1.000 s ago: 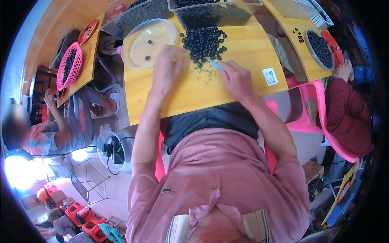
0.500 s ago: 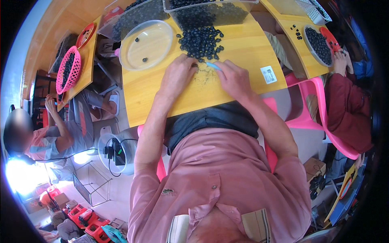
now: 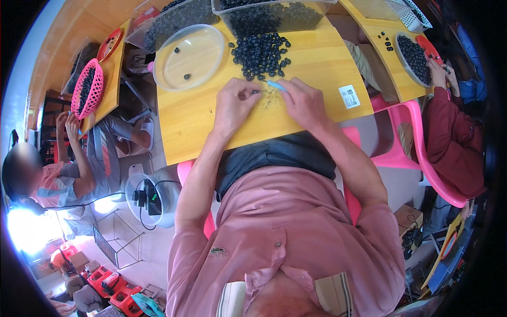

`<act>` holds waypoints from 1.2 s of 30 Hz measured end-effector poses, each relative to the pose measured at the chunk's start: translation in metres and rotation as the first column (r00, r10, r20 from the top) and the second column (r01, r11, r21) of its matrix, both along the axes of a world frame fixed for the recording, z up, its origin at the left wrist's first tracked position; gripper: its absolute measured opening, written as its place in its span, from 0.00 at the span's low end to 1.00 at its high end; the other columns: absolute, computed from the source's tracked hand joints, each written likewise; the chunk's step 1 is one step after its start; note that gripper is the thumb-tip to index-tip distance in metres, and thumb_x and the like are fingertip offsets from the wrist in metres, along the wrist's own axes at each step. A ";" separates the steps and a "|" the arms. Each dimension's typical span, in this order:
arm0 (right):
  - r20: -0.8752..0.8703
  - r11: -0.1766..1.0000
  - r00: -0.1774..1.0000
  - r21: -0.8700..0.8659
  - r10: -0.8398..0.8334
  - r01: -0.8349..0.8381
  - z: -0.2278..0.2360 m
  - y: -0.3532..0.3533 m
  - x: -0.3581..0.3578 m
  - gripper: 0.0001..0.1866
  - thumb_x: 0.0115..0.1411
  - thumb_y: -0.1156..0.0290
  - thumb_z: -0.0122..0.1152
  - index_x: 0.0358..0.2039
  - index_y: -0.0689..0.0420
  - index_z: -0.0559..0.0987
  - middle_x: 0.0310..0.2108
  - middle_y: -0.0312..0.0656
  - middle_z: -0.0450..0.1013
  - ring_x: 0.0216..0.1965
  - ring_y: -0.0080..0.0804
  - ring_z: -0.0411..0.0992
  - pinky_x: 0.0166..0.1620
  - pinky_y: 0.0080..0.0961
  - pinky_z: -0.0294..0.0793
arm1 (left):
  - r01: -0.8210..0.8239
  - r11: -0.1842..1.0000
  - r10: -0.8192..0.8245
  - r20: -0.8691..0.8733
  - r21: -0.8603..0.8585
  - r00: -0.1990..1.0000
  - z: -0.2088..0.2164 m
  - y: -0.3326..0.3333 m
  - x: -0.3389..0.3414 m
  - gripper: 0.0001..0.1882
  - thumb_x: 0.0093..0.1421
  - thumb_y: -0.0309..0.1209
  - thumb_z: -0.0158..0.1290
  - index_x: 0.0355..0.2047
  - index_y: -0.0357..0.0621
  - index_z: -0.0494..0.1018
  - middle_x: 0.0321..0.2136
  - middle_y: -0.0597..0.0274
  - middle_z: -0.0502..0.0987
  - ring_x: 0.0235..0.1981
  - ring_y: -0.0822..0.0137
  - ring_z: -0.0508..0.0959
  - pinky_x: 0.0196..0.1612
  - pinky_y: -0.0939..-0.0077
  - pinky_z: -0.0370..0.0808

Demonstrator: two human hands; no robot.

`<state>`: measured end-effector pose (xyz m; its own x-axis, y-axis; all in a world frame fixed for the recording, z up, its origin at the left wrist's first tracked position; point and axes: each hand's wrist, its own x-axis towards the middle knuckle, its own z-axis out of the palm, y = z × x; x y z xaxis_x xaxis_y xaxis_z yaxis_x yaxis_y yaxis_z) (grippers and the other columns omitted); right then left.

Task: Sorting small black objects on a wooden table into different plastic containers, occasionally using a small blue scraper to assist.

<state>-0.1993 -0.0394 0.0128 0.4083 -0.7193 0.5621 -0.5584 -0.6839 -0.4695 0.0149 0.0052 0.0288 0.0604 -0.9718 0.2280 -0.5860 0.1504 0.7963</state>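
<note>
My left hand (image 3: 234, 104) pinches a small dark round piece (image 3: 255, 92) between thumb and fingertips, just above the table. Closed round a slim light-blue stick-like tool (image 3: 276, 85), my right hand (image 3: 304, 104) is beside it; the tool's tip points toward the left hand, and its exact kind cannot be made out. Pale crumbs (image 3: 270, 99) lie scattered on the yellow wooden table (image 3: 322, 63) between the hands. Right beyond them spreads a pile of dark round pieces (image 3: 259, 55). A shallow clear round dish (image 3: 198, 66) with two dark pieces sits at the left.
Clear bins (image 3: 296, 22) full of dark pieces line the table's far edge. A white label (image 3: 349, 97) is on the right side. People sit at side tables, with a pink basket (image 3: 94, 92) at left and a pink chair (image 3: 417, 132) at right.
My left hand has drawn back slightly from the pile and lifted, showing the dark piece in its fingertips. My right hand with the blue tool has barely moved.
</note>
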 end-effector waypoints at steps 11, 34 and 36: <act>-0.045 0.990 0.996 -0.118 0.073 -0.078 0.002 0.004 0.002 0.10 0.63 0.72 0.66 0.45 0.54 0.82 0.29 0.39 0.75 0.30 0.39 0.79 0.29 0.37 0.77 | -0.069 0.990 0.121 -0.471 0.126 0.874 -0.027 0.007 -0.001 0.13 0.63 0.19 0.65 0.48 0.35 0.80 0.37 0.65 0.83 0.35 0.79 0.80 0.42 0.84 0.78; -0.179 0.969 0.979 -0.206 0.098 -0.134 0.004 0.006 0.006 0.07 0.62 0.75 0.60 0.41 0.56 0.80 0.26 0.39 0.71 0.27 0.36 0.78 0.28 0.34 0.78 | -0.042 0.995 0.083 -0.502 0.093 0.861 -0.022 0.008 -0.007 0.18 0.61 0.16 0.65 0.51 0.36 0.78 0.39 0.66 0.80 0.36 0.78 0.79 0.44 0.84 0.78; -0.178 0.968 0.979 -0.213 0.097 -0.135 0.004 0.006 0.007 0.08 0.62 0.75 0.60 0.42 0.57 0.80 0.27 0.40 0.71 0.28 0.37 0.78 0.28 0.35 0.78 | -0.032 0.995 0.078 -0.544 0.093 0.835 -0.021 0.008 -0.007 0.19 0.60 0.15 0.65 0.51 0.36 0.76 0.39 0.66 0.79 0.37 0.79 0.79 0.44 0.85 0.78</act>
